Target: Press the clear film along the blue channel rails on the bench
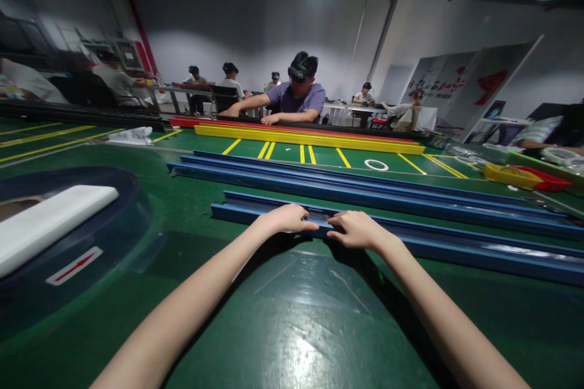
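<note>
A long blue channel with an open top lies across the green table in front of me. My left hand grips its near wall left of centre, fingers curled over the edge and thumb along the front. Just to the right, my right hand grips the same wall, with fingertips over the rim and thumb against the front face. A small gap separates the hands. Behind this piece lie more blue channels, roughly parallel to it. The channel's underside and some of my fingertips are hidden.
A clear tape roll with a white bar stands at left. Yellow strips lie beyond the blue ones, before a person in purple. A white ring and a yellow bin are towards the right.
</note>
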Demonstrator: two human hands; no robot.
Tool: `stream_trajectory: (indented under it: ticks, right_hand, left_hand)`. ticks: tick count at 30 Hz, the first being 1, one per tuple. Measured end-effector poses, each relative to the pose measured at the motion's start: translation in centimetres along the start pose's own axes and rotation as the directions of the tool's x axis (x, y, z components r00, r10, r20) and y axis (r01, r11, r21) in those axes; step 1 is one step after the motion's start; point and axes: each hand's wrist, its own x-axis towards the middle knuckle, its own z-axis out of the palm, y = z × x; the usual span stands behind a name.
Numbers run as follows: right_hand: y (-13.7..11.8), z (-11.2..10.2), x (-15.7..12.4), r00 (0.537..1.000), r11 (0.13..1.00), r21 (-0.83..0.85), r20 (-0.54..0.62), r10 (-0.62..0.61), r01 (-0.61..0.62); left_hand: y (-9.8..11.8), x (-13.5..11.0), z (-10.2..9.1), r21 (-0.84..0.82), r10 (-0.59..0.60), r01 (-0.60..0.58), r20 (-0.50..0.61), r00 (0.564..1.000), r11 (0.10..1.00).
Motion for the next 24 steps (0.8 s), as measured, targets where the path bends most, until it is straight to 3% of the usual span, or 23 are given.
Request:
stream_trajectory:
  ticks: [5, 11, 24]
  right_hand:
    - [-0.6, -0.3, 0.8, 1.000, 1.000, -0.004, 0.001, 0.002, -0.002]
    - [-1.8, -0.7, 2.3, 1.000, 1.000, -0.009, 0.005, -0.024, 0.024]
    - [-3.6, -0.3, 3.8, 0.995, 0.995, 0.027, -0.041, -0.090, 0.091]
  left_hand:
    - [-0.7, 0.0, -0.8, -0.063, -0.093, 0.095, 0.040, 0.995, 0.993]
    - [-2.1, -0.8, -2.1, 0.043, -0.232, 0.229, 0.100, 0.968, 0.973]
    - [-3.5, -1.9, -2.2, 0.018, -0.301, 0.300, 0.055, 0.952, 0.954]
